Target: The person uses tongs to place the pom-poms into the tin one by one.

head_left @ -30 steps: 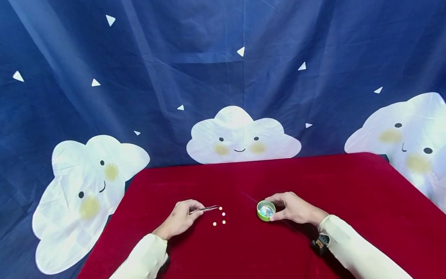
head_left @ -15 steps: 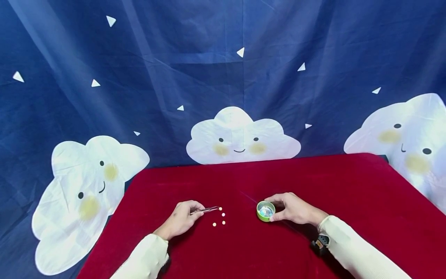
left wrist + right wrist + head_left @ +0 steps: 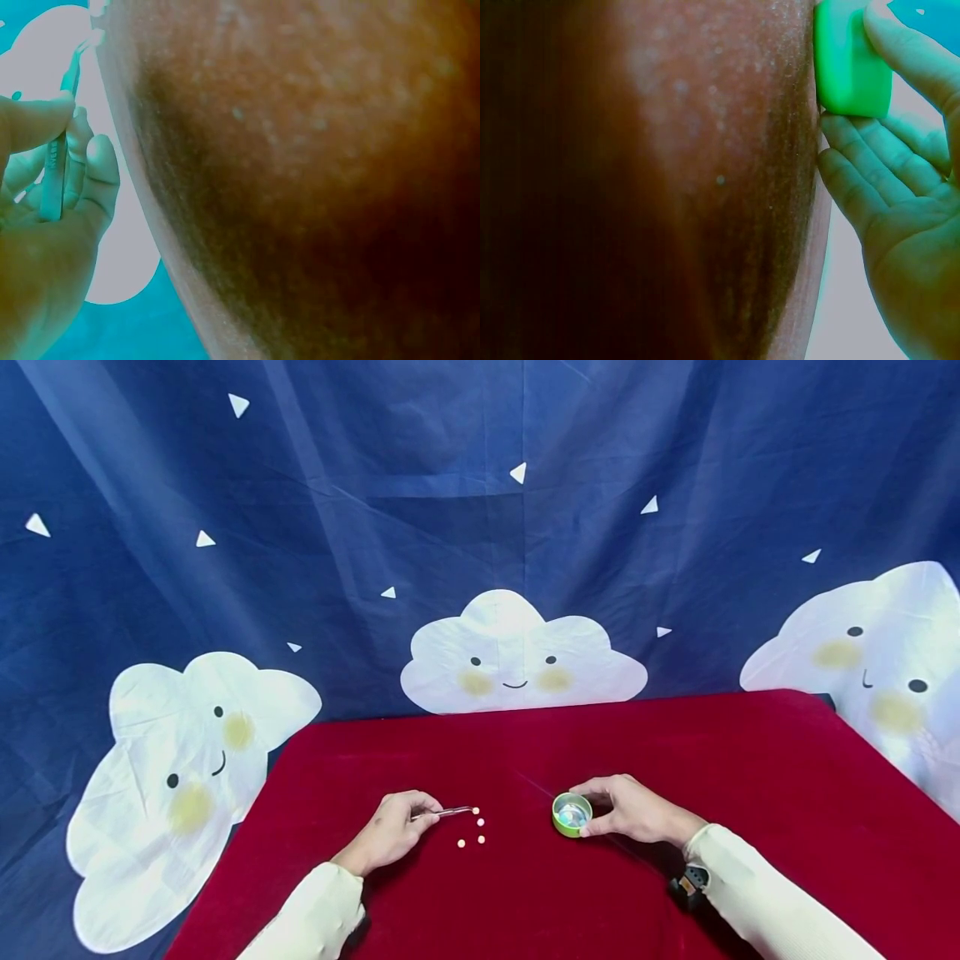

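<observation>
My left hand [image 3: 392, 828] pinches a pair of metal tweezers [image 3: 450, 812] between thumb and fingers. Their bent tip meets a small pale bead [image 3: 476, 811]; whether the bead is off the cloth I cannot tell. Close by lie more pale beads: one bead [image 3: 481, 822] just below the tip, another bead [image 3: 482, 840] nearer me, and a third bead [image 3: 461, 843] to its left. With thumb and fingers, my right hand [image 3: 633, 808] holds a small round green tin [image 3: 561, 827] by its side. Shiny, bluish contents show inside it. In the right wrist view the tin's green wall [image 3: 853, 71] sits under the thumb.
A red cloth [image 3: 517, 902] covers the table. Behind it hangs a dark blue curtain [image 3: 450, 527] printed with white clouds and triangles. A black device [image 3: 690, 885] is strapped at the right wrist.
The tweezers' tip and the bead at it have shifted very slightly. Both hands otherwise keep their places, and the tin stays put.
</observation>
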A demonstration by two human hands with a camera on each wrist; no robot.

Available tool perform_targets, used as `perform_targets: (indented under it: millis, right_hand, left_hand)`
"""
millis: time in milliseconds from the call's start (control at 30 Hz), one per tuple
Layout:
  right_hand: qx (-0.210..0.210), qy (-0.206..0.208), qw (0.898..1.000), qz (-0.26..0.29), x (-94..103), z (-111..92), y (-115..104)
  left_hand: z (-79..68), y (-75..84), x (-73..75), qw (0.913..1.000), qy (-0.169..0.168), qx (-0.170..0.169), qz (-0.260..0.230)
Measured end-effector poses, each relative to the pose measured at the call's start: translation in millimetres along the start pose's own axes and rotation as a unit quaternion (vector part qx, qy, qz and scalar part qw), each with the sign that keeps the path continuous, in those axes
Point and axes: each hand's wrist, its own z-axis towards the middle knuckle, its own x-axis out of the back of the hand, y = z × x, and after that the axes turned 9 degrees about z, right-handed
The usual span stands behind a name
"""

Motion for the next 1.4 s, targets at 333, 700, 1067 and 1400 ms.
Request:
perform_targets:
  millis: [333,700,1067,1400]
  right_hand:
    - [-0.003,0.000,1.000,-0.006,0.4,-0.3,3.1]
    - [-0.004,-0.002,1.000,-0.003,0.6,-0.8,3.3]
    - [-0.003,-0.003,1.000,-0.009,0.8,0.3,2.8]
    - [-0.010,-0.003,1.000,-0.010,0.7,0.3,2.7]
  left_hand:
    - [3.6,8.7,0.4,0.9998,0.013,-0.010,-0.006]
    - [8.6,21.5,1.2,0.9997,0.012,-0.016,-0.015]
    - [15.7,32.9,-0.9,0.9988,0.017,-0.042,-0.018]
    - [23.5,43.7,-4.8,0.9977,0.010,-0.061,-0.029]
